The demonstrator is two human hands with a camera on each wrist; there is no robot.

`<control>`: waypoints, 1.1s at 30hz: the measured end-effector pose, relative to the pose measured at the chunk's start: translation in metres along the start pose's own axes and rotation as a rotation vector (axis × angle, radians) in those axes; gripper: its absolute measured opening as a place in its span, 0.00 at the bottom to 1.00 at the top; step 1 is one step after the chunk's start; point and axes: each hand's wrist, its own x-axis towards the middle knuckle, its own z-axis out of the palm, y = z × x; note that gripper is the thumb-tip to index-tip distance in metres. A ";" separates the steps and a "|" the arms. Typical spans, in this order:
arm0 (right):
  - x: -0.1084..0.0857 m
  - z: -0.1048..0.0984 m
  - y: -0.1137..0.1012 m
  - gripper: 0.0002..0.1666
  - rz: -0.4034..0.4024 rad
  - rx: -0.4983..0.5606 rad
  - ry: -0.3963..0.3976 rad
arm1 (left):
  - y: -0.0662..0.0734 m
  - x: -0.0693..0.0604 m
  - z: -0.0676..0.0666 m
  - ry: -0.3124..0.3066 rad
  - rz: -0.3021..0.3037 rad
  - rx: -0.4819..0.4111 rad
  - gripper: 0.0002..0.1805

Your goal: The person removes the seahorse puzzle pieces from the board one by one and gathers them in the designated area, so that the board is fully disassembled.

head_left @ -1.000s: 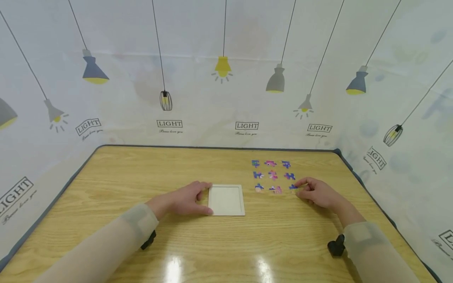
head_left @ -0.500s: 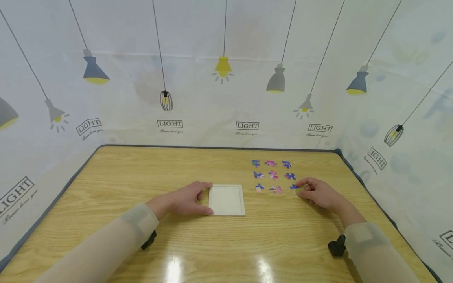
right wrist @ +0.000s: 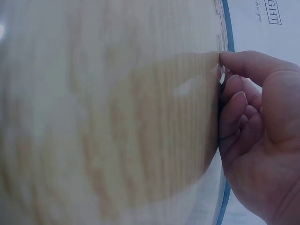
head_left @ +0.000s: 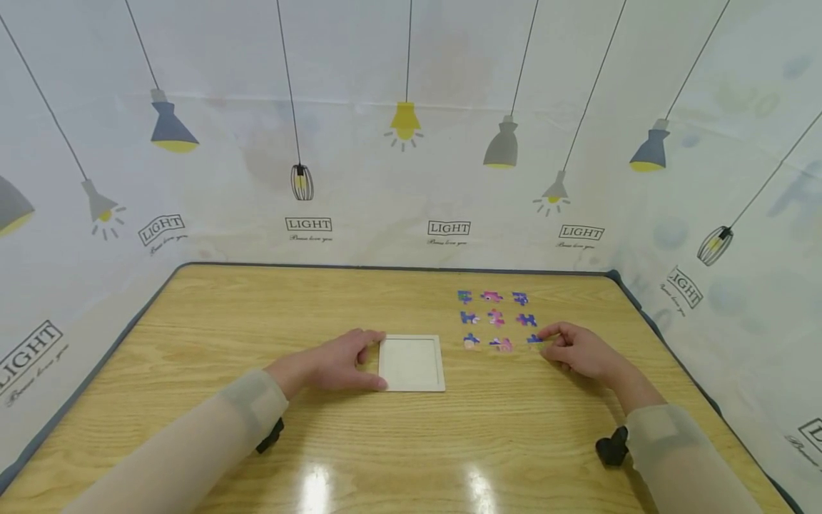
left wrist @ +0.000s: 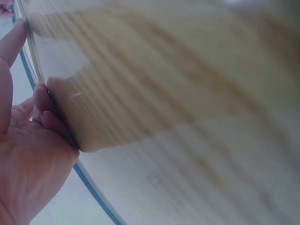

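A shallow cream square puzzle tray lies flat on the table in the head view. My left hand holds it at its left side, thumb at the near corner and index finger at the far corner. To the right, several blue and pink jigsaw pieces lie apart in rows. My right hand pinches the near right jigsaw piece between thumb and index finger, partly covering it. In the right wrist view, the other fingers of that hand are curled against the table.
The wooden table has a dark edge trim. Behind and beside it hangs a white backdrop printed with lamps. A black wrist device sits under the right sleeve, and another black wrist device under the left.
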 end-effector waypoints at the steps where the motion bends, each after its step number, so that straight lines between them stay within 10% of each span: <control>1: 0.000 0.000 0.000 0.28 -0.001 0.001 0.000 | 0.000 0.000 0.000 0.001 0.003 0.000 0.53; 23: -0.008 -0.013 0.007 0.39 -0.002 0.175 0.037 | 0.000 0.002 0.003 0.026 0.021 -0.032 0.54; 33: -0.028 -0.008 -0.032 0.32 -0.132 0.153 0.109 | -0.013 -0.007 0.005 0.067 0.005 -0.131 0.52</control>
